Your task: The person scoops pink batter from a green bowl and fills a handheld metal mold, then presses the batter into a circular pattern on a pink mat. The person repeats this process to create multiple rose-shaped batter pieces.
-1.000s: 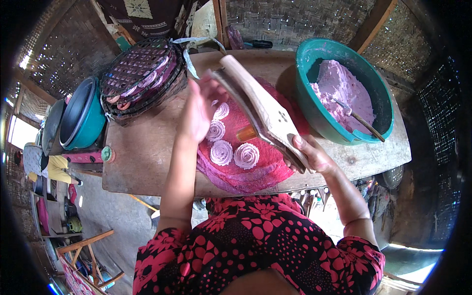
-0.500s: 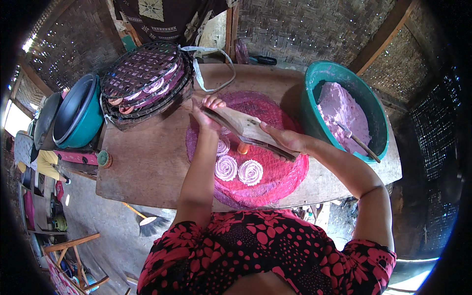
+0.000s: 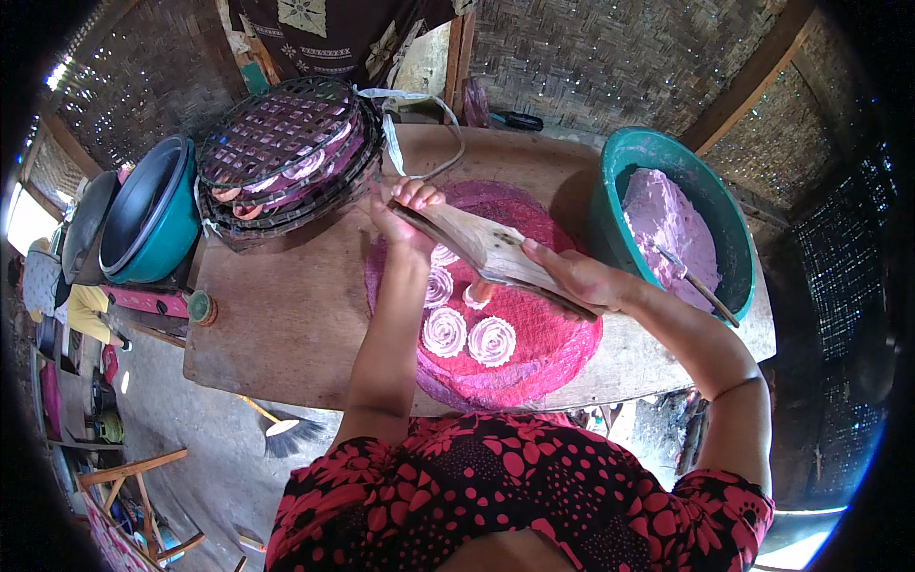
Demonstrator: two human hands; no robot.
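Note:
A flat wooden press board (image 3: pixel 481 250) is held level over a round pink woven mat (image 3: pixel 534 353) on the wooden table (image 3: pixel 286 315). My left hand (image 3: pixel 405 212) grips the board's far left end. At the near right end my right hand (image 3: pixel 581 278) holds it from the side. Under and beside the board lie several pale pink coiled dough spirals (image 3: pixel 469 334) on the mat; some are hidden by the board.
A teal basin (image 3: pixel 734 248) of pink dough with a stick in it stands at the right. A stack of dark woven trays (image 3: pixel 286 153) holding more spirals sits at the back left. A blue pot (image 3: pixel 152 214) stands off the table's left end.
The board has swung from steeply tilted to nearly level over the mat. Both hands have kept hold of its ends.

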